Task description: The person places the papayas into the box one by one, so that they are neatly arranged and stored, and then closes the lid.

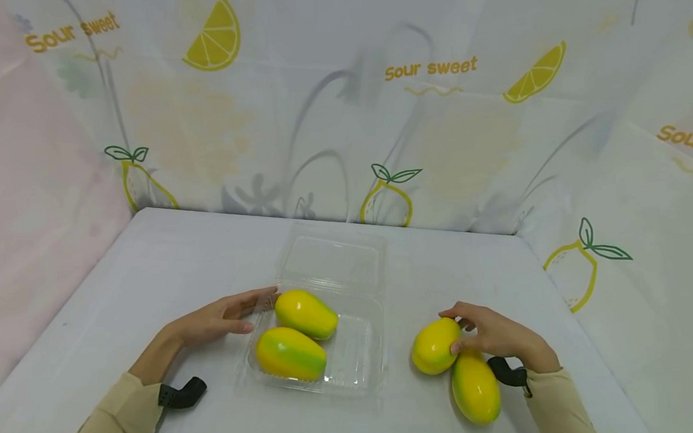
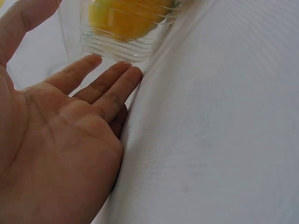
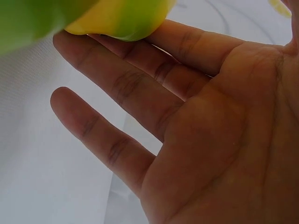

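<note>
Left hand [image 1: 212, 321] open, straight fingers beside the clear box [image 1: 355, 352], perhaps to steady it; two yellow-green fruits [image 1: 291, 354] inside. Right hand [image 1: 492, 330] pinches the farther loose fruit [image 1: 435, 349] at right on the surface [image 1: 210, 423], thumb opposing fingers, likely against slipping.

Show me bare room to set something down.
Bare: tabletop right of the clamshell lid, beyond the right hand; the tray's right side. Crowded: the tray's left, with two mangoes and the left hand alongside; around the right hand, with two more mangoes.
</note>
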### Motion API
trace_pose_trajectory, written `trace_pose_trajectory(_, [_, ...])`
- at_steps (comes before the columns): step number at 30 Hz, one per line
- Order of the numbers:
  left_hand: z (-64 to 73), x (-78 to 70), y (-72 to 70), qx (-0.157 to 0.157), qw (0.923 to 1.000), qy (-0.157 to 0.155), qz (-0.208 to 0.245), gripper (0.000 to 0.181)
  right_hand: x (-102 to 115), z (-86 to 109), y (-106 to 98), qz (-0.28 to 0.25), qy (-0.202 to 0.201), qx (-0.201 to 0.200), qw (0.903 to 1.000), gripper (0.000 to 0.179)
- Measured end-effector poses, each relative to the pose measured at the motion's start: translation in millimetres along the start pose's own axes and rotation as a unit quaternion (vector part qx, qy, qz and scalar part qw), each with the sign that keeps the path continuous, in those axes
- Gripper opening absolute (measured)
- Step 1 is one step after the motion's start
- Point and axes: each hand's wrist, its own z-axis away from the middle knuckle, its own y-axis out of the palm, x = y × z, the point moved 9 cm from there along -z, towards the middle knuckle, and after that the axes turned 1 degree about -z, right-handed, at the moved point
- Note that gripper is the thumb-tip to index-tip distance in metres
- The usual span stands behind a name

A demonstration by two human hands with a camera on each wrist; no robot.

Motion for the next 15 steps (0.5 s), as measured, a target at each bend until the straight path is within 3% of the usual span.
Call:
trace_pose_trajectory(7, [0.4,-0.2,0.3,0.0,1.0,0.005,0.004,0.066,1.5,-1.4,-1.8,0.02,-0.009,-0.009,0.9997,0.064])
trace_pose_trajectory(15, [-0.3,-2.5,1.6,0.004,0.9998,0.015,0.01,0.066,7.9,-1.1,-7.4,0.065,-0.026,-0.046,0.9965,0.067])
